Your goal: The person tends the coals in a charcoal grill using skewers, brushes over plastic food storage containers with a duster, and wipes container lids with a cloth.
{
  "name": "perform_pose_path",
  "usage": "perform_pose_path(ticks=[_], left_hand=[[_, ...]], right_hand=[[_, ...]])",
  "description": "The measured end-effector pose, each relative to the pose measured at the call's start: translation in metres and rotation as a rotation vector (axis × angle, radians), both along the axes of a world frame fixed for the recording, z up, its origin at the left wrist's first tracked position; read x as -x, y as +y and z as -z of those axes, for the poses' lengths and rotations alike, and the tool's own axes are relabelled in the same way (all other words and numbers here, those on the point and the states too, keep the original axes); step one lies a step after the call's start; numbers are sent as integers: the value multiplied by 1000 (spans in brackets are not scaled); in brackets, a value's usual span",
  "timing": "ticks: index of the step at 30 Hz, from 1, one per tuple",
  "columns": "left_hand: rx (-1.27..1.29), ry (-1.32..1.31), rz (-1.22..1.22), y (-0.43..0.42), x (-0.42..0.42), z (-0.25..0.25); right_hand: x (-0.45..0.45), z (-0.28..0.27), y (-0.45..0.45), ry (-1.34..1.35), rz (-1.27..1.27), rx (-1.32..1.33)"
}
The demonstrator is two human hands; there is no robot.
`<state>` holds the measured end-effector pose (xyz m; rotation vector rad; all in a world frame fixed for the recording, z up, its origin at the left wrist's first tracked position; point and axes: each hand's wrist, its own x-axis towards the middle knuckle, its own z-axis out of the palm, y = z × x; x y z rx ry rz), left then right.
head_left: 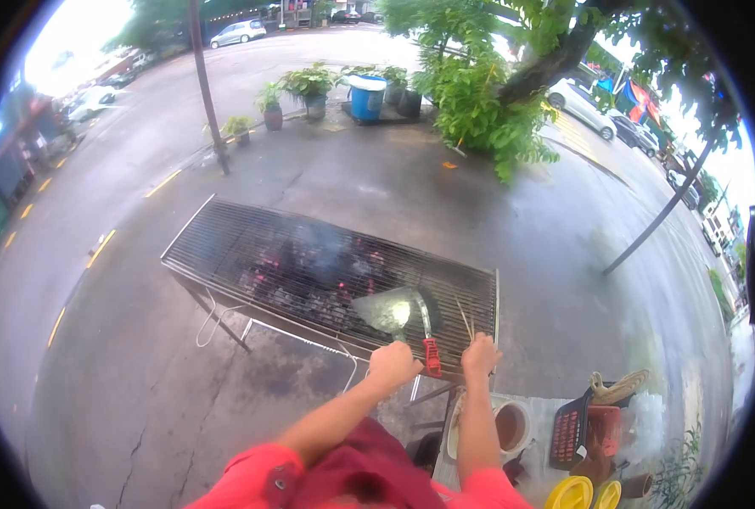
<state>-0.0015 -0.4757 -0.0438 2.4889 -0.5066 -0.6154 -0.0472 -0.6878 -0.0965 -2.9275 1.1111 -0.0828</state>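
My left hand [394,366] is closed at the near edge of the long charcoal grill [454,273], around the short handle of a wide, flat, shiny metal scraper-like blade [379,307]. The blade lies low over the grate, tilted slightly. To its right, a tool with a red handle [432,356] and a metal shaft rests over the grate; its far end is dark and unclear. My right hand [481,356] is closed at the grill's right end on thin light sticks [465,319] that look like skewers and point away over the bars.
Glowing charcoal [309,276] smokes under the grate. Right of me, a side table [543,409] holds a round container [511,427], a black basket [570,431] and yellow lids [569,492]. Farther off stand a blue bin [366,100], potted plants [309,83], a tree and posts.
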Motion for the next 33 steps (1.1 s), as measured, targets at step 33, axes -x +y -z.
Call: perform_pose_path(ticks=[33], left_hand=[[1588, 165, -902, 176, 28, 34]], right_hand=[[-48, 21, 253, -180, -607, -1608]])
